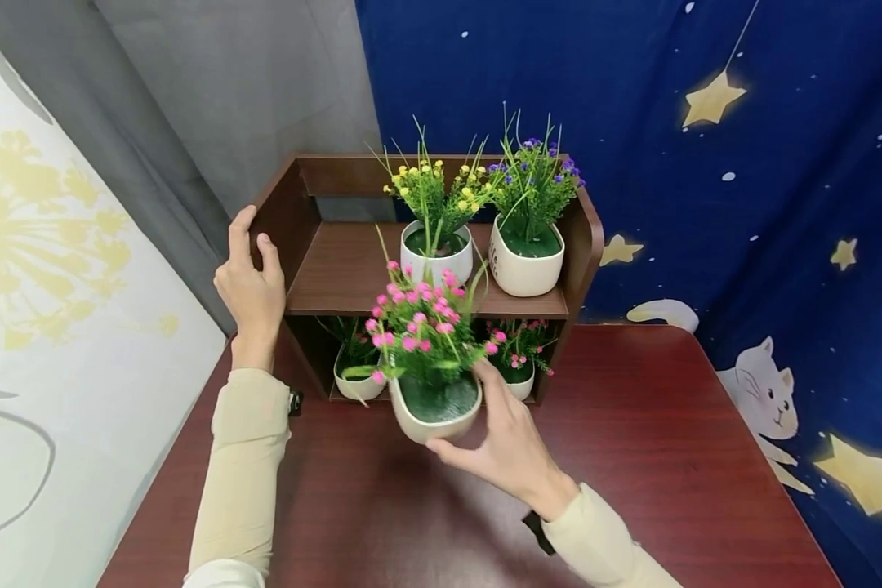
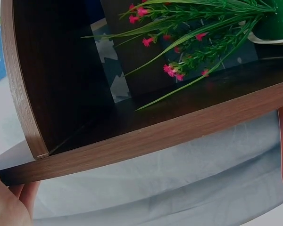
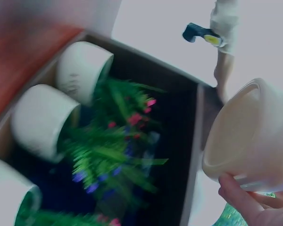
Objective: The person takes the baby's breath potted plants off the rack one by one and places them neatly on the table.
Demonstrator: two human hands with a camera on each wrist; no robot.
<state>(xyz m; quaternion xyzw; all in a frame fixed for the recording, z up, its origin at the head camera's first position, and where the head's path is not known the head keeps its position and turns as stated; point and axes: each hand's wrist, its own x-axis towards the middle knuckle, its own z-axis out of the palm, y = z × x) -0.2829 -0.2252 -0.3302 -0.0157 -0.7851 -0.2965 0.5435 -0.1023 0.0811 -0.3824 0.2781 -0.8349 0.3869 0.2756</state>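
Observation:
My right hand grips a white pot of pink artificial flowers, fingers on its right side and thumb at its near lower edge. The pot hangs in front of the shelf, tilted toward the head camera; the right wrist view shows the pale underside of this pot. My left hand holds the left side panel of the brown two-tier wooden shelf. In the left wrist view the left hand is at the panel's edge, some fingers hidden behind it.
On the upper tier stand a yellow-flowered pot and a purple-flowered pot, toward the right. White pots with flowers fill the lower tier, partly hidden in the head view. The shelf stands on a reddish wooden table before a blue curtain.

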